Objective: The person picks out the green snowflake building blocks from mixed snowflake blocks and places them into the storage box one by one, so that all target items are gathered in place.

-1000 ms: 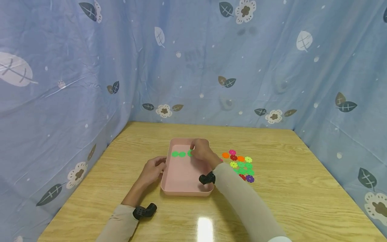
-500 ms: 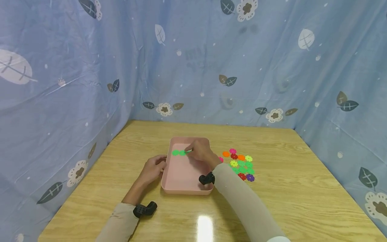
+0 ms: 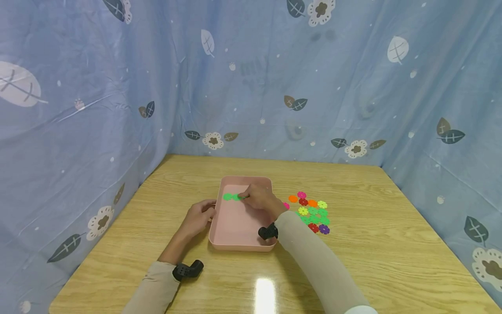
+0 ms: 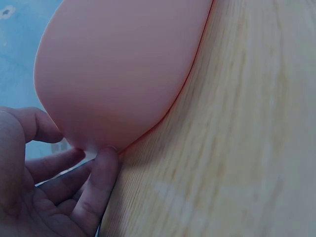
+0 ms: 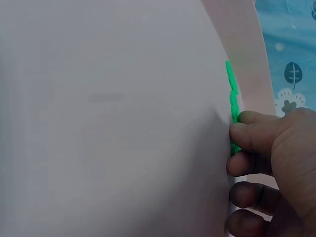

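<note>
A shallow pink tray (image 3: 241, 222) lies on the wooden table. Inside it, near the far end, small green flower-shaped discs (image 3: 228, 197) lie in a row. My right hand (image 3: 256, 196) reaches over the tray's right side and pinches a green disc (image 5: 235, 147) at the right end of this row, partly hidden by the fingers. In the right wrist view the other fingers are bent, close to the tray floor. My left hand (image 3: 198, 216) is at the left wall, its relaxed fingertips (image 4: 104, 158) touching the tray's outside near the rim and base.
Right of the tray, several flower-shaped discs lie flat on the table: green discs (image 3: 313, 219), a purple one (image 3: 324, 229), orange (image 3: 293, 199), red (image 3: 313, 227) and yellow ones (image 3: 303, 211). A blue patterned curtain (image 3: 251, 87) surrounds the table (image 3: 353, 261).
My right hand has brought a green disc leftward to the row in the tray, then lowered it against the row's right end. The left hand has stayed at the tray's wall.
</note>
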The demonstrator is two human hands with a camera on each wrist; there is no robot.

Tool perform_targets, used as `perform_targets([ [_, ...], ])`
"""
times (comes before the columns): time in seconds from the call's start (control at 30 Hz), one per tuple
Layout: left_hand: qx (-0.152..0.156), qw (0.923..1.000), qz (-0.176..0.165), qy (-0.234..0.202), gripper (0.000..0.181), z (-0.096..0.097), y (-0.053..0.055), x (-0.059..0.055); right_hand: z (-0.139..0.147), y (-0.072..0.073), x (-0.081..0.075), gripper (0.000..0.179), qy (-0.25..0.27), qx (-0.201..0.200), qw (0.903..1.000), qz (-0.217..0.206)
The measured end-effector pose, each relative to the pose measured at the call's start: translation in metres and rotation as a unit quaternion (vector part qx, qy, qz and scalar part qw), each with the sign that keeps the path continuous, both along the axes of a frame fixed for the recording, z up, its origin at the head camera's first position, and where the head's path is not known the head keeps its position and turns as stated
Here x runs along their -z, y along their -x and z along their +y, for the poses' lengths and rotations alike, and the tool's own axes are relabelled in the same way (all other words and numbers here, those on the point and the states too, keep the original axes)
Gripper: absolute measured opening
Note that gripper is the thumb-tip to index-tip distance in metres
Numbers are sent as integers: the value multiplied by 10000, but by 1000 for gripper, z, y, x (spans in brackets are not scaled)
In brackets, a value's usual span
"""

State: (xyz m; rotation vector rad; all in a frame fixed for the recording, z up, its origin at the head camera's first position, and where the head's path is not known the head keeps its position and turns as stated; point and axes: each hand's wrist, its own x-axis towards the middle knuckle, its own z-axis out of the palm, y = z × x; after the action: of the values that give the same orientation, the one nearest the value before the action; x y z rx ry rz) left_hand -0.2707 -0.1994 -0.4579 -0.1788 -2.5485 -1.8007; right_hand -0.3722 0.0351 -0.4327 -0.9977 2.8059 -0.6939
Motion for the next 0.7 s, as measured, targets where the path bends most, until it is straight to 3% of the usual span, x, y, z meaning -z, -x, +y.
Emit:
perform_targets([
  [0.33,8,10000,12,-44,46,-1,1,1,0,2,0,30,327,101,9994,-89],
  [0.47,16,10000,29,-79,46,0,0,0,1,4,0,29,381,232,9987,253],
  [0.7,20,9999,27,-98,46,1,-3,-1,0,3,0,20,-51,328,9963,792],
])
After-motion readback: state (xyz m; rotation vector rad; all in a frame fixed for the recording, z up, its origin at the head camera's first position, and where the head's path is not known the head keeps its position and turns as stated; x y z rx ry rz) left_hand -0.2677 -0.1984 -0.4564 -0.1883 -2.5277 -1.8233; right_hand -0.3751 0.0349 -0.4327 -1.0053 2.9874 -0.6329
